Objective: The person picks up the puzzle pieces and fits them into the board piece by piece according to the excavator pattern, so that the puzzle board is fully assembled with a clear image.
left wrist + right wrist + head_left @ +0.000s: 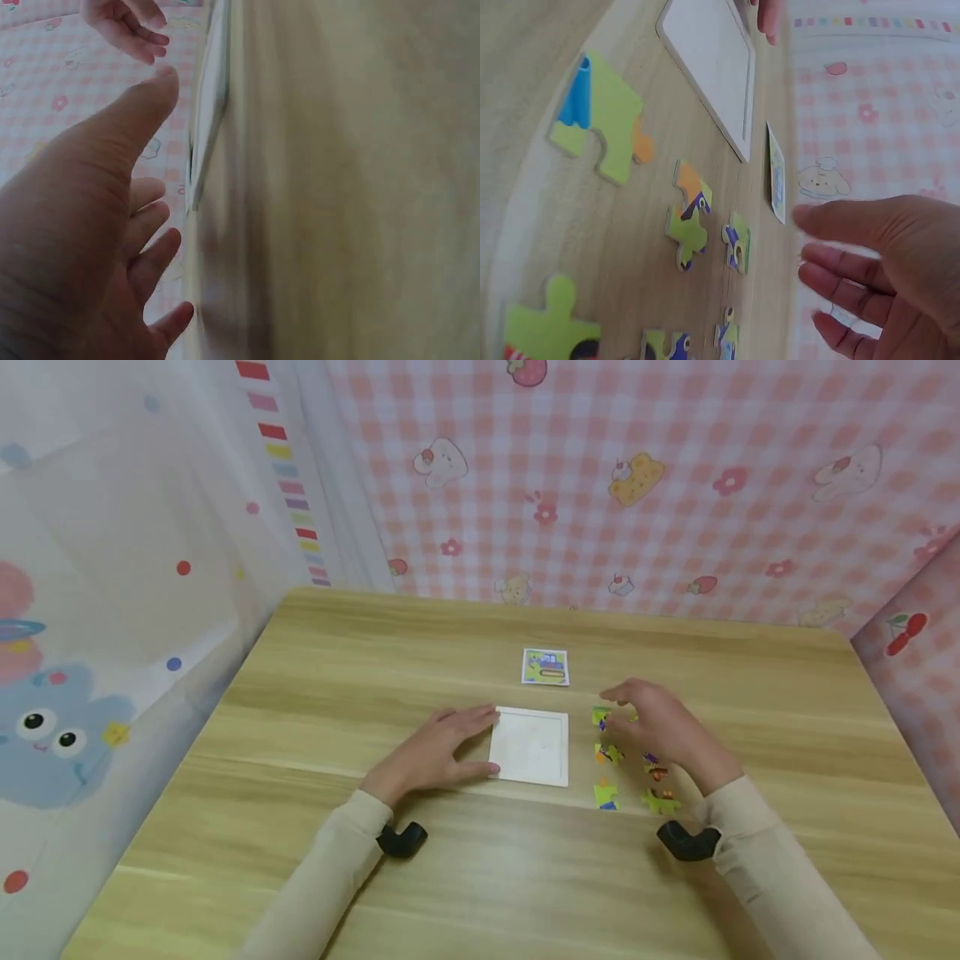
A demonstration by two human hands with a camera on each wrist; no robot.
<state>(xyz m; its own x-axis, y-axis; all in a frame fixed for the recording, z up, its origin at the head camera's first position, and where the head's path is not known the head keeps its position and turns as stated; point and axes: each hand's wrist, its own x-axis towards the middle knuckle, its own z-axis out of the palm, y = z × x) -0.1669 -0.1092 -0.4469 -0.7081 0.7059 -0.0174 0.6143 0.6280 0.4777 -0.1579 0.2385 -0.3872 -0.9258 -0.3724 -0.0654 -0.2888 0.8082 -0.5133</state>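
A white square puzzle tray (529, 747) with a raised rim lies flat in the middle of the table. My left hand (431, 752) is at its left edge, thumb and fingers spread, with the fingertips at the tray's near and far left corners. Over the puzzle pieces on the right hovers my right hand (667, 727), fingers loosely bent and nothing between them. Below it lie several green pieces with coloured print, such as a corner piece (615, 112) with blue and orange and a green-and-purple piece (688, 236). The hand partly hides some pieces in the head view.
Beyond the tray lies a small picture card (545, 667) with a colourful print. The wooden table (225, 827) meets a pink checked cloth (600, 485) at the back and a white patterned curtain (135, 527) on the left.
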